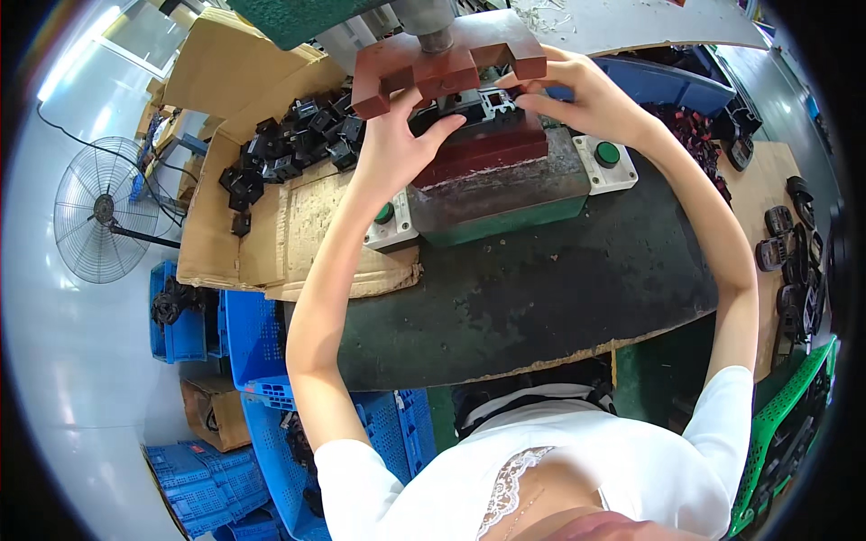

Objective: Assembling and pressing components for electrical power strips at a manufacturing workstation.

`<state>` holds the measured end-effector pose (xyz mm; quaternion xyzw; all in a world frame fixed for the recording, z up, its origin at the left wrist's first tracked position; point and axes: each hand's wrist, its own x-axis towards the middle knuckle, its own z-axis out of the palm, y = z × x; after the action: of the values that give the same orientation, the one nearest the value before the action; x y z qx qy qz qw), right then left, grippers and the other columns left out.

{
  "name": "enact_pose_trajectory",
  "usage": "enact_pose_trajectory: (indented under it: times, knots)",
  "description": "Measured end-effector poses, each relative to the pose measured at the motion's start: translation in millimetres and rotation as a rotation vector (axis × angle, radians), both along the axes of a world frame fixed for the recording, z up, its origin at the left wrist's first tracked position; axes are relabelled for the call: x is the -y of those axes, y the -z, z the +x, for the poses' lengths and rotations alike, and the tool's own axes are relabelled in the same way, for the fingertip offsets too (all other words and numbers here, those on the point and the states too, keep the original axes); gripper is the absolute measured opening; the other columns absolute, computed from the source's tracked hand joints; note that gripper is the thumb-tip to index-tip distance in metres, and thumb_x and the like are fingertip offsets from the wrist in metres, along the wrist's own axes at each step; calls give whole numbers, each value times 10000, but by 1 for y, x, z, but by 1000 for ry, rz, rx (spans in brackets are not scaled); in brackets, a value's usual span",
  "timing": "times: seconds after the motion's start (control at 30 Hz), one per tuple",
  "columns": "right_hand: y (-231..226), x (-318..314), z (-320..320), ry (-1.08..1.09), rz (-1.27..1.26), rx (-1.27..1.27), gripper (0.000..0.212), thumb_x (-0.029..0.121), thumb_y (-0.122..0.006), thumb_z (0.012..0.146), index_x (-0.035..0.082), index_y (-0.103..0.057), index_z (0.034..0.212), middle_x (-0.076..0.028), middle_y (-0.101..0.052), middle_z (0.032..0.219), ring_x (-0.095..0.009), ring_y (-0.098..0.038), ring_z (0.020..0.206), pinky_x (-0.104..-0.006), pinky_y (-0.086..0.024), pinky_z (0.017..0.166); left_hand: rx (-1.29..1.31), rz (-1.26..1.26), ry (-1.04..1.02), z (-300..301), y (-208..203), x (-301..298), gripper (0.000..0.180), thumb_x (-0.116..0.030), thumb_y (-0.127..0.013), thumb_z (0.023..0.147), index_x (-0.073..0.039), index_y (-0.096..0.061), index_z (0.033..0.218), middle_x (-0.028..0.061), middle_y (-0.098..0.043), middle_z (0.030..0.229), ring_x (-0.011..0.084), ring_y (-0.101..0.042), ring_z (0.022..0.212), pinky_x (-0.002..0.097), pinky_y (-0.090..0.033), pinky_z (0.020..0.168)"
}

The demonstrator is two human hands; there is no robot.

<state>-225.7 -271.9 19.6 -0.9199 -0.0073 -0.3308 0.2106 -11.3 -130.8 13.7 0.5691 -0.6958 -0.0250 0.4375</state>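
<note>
A black plastic housing with a silver-grey frame [498, 105] lies at the lower red-brown press block [492, 155], below the raised upper red-brown block [451, 56]. My left hand [403, 144] is closed at the housing's left end, its thumb in front; the upper block partly hides its fingers. My right hand [582, 97] pinches the right end between thumb and fingers. The press base [496, 209] is grey metal with a green front. A green push button [606, 154] sits right of it; another green button [385, 214] is partly behind my left forearm.
Left of the press, an open cardboard box [257, 221] holds several black square parts [298, 140]. Blue crates [257, 338] stand at lower left, near a fan [104, 207]. A blue bin [663, 83] is behind my right arm. Black parts [789, 243] lie on a board near a green crate [776, 424].
</note>
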Motion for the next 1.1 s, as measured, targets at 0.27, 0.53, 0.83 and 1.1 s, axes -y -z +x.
enact_pose_trajectory:
  times: [0.27, 0.53, 0.83, 1.1]
  knots:
    - [-8, 2, 19, 62, 37, -78, 244, 107, -694, 790, 31, -658, 1019, -104, -674, 896, -213, -622, 796, -316, -484, 796, 91, -3, 118, 7, 4, 3, 280, -161, -712, 789, -50, -651, 1039, 120, -645, 996, 231, -613, 918, 322, -461, 807]
    - [-7, 1, 22, 9, 37, -92, 183, 49, -684, 774, -41, -637, 926, -128, -684, 858, -208, -668, 830, -299, -517, 790, 91, 156, -26, -3, -13, -19, 263, -108, -683, 800, -19, -653, 1046, 127, -661, 989, 246, -620, 931, 323, -463, 829]
    - [4, -6, 24, -6, 105, 15, 174, 26, -679, 771, -17, -632, 933, -98, -687, 864, -194, -671, 825, -298, -518, 805, 370, -131, -89, 29, 8, -68, 122, -9, -689, 725, -5, -656, 843, 78, -629, 928, 263, -582, 910, 344, -466, 798]
    - [16, -6, 26, 27, 304, 57, 127, 19, -671, 792, -9, -644, 913, -62, -655, 910, -132, -608, 804, -262, -488, 763, 164, 101, -81, 31, 25, -93, 95, 28, -668, 716, -7, -625, 792, 82, -611, 842, 256, -604, 812, 319, -479, 723]
